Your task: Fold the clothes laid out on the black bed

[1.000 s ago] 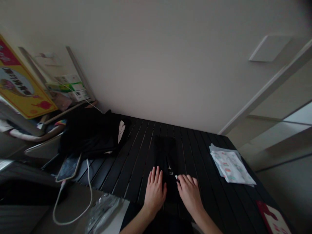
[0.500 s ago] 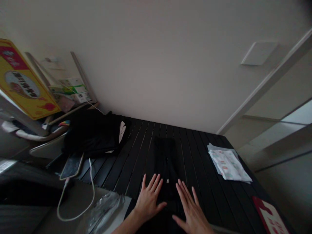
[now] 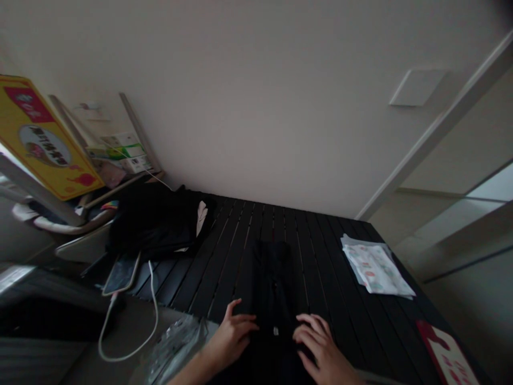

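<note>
Atop black slats (image 3: 224, 256), fingers (image 3: 244, 319) on cloth (image 3: 272, 278)

Lettering on yellow poster (image 3: 45, 144), unreadable

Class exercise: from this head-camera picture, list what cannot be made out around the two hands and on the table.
Head view:
- Black garment: edges lost against the black slatted table.
- Small pale tab: too small to identify.
- Red-and-white card: cut off by the bottom edge.
- Printed papers: print too small.

Black slatted table (image 3: 200, 283); black garment (image 3: 270, 283); yellow-and-red sign (image 3: 44, 144); white packet (image 3: 374, 270) with multicoloured print.
</note>
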Action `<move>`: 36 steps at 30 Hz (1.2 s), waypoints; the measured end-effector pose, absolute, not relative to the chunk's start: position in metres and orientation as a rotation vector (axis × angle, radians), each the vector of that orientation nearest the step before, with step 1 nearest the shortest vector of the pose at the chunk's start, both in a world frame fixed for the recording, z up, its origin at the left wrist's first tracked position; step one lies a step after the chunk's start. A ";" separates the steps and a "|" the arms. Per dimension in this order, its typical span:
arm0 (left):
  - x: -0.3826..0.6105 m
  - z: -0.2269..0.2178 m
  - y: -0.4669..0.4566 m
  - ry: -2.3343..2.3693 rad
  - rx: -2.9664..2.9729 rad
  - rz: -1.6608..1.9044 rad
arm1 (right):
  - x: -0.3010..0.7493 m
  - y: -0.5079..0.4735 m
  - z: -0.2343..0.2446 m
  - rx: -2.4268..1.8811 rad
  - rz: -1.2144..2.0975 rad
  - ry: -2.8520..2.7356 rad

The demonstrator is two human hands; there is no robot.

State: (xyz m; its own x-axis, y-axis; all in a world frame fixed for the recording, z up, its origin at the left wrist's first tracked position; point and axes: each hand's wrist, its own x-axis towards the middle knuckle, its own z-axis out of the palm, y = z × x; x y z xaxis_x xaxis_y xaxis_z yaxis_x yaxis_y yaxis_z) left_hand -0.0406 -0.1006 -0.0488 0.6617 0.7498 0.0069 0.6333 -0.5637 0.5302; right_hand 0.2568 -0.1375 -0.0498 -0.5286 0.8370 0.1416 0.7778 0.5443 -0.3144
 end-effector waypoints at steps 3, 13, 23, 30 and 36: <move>-0.034 -0.041 -0.077 1.225 2.126 0.462 | 0.261 -0.113 -0.039 -1.464 0.253 -2.327; 0.035 -0.030 0.050 1.678 2.030 1.043 | 0.239 0.031 -0.027 -1.795 -0.070 -1.912; 0.045 -0.100 0.028 1.857 2.403 0.607 | 0.208 0.021 -0.110 -2.094 0.123 -2.168; 0.038 -0.088 0.020 2.204 2.220 0.680 | 0.232 0.012 -0.107 -2.251 -0.023 -1.705; 0.040 -0.077 0.015 2.292 2.071 0.640 | 0.231 0.001 -0.107 -2.269 0.102 -1.589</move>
